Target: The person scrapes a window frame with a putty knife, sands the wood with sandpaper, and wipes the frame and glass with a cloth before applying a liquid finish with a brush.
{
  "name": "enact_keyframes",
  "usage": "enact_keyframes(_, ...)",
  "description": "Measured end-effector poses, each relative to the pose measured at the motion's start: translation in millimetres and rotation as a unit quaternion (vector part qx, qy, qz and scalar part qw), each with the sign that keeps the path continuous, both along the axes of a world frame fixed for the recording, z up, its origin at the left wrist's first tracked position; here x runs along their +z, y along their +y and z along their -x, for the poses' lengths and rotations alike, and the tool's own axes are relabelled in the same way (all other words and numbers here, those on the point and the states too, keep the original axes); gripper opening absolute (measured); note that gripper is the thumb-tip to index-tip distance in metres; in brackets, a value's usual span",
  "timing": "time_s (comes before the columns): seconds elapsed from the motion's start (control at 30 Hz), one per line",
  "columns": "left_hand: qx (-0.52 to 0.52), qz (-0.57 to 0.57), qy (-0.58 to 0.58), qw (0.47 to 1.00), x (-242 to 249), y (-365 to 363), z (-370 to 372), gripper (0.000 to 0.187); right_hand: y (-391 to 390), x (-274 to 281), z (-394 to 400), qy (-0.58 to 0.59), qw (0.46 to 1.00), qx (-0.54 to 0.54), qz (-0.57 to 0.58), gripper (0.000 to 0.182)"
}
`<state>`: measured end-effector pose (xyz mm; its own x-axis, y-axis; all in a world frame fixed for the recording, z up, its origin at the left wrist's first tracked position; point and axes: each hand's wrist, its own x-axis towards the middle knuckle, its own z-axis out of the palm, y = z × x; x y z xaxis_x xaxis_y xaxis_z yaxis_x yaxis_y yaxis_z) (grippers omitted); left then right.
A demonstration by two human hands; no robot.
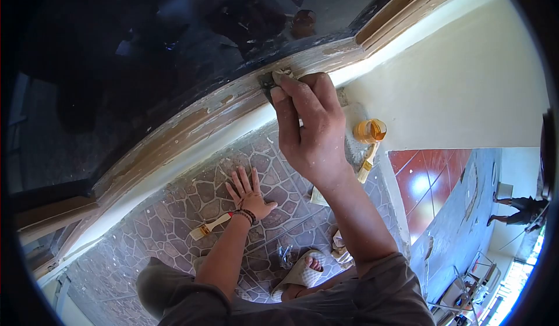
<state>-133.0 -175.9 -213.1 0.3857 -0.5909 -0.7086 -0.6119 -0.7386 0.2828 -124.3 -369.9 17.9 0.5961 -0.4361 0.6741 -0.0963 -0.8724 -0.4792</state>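
Dark, glossy glass (134,81) spreads over the upper left of the frame, edged by a worn wooden frame (199,118) with patchy, flaking paint, curving toward the upper right. At lower left, irregular stone-patterned paving (157,230) carries a flat paintbrush (204,230) with pale bristles, its handle pointing toward the left hand (250,199). That hand rests palm down near the middle of the frame, fingers spread, with nothing in its hold; whether it touches the brush I cannot tell. A clear plastic wrapper (285,256) and a textured sandal (304,272) sit at lower centre.

At upper centre, what looks like a folded piece of sandpaper (283,73) is against the wood, dark on one part and pale and crumpled on another. It is probably very light, bendy and rough rather than slippery, liable to crease or tear sooner than break; the thick folded edge seems the surest place to take hold. It lies at the upper left of the right hand (314,119), pinched between thumb and bent fingertips and partly hidden by them, well apart from the left hand.

Farther right stand a container of amber liquid (368,131) and, just below, a second paintbrush (367,166); red tiles (428,180) and a person (521,209) appear toward the right edge
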Motion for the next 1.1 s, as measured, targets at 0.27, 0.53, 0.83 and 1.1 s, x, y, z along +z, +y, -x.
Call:
enact_keyframes(0.27,-0.006,0.002,0.006,1.0,0,1,1,0.132,-9,2,3,0.022,1.0,-0.018,0.004,0.01)
enact_keyframes(0.53,0.005,-0.007,-0.002,1.0,9,-2,0,0.131,-70,-1,22,0.023,0.995,-0.07,0.062,0.007)
enact_keyframes(0.83,0.003,-0.006,-0.003,1.0,11,-2,-1,0.133,-77,8,24,0.055,0.989,-0.138,0.013,0.01)
enact_keyframes(1.1,0.01,0.002,-0.003,1.0,7,-3,-1,0.132,-68,9,21,0.043,0.993,-0.113,0.002,0.012)
